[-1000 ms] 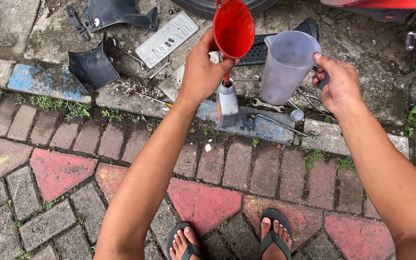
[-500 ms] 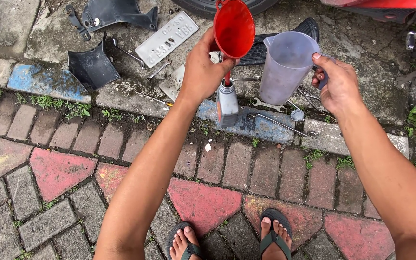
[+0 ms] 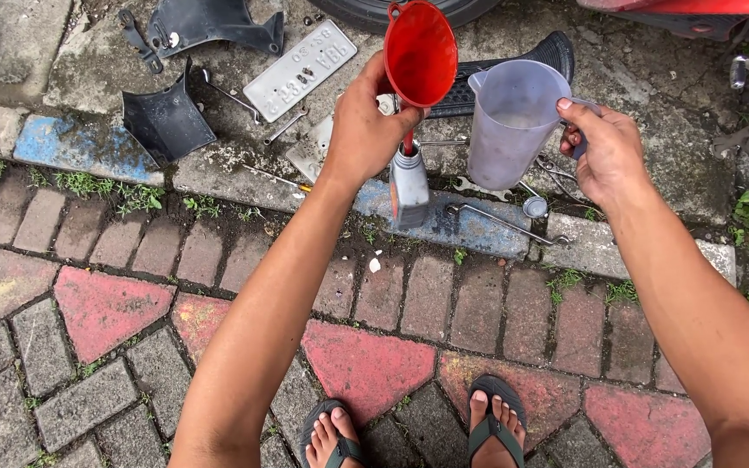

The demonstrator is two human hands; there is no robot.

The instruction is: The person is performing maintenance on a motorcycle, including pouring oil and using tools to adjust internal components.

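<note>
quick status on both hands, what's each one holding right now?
Left hand: closed on the red funnel, whose spout sits in the grey bottle.
Right hand: closed on the handle of the clear jug.

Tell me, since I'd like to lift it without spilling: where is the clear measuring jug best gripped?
By its handle, coming from the right side. The measuring jug stands upright with the handle facing the right hand, whose fingers already touch it; the spout points left toward the red funnel.
</note>
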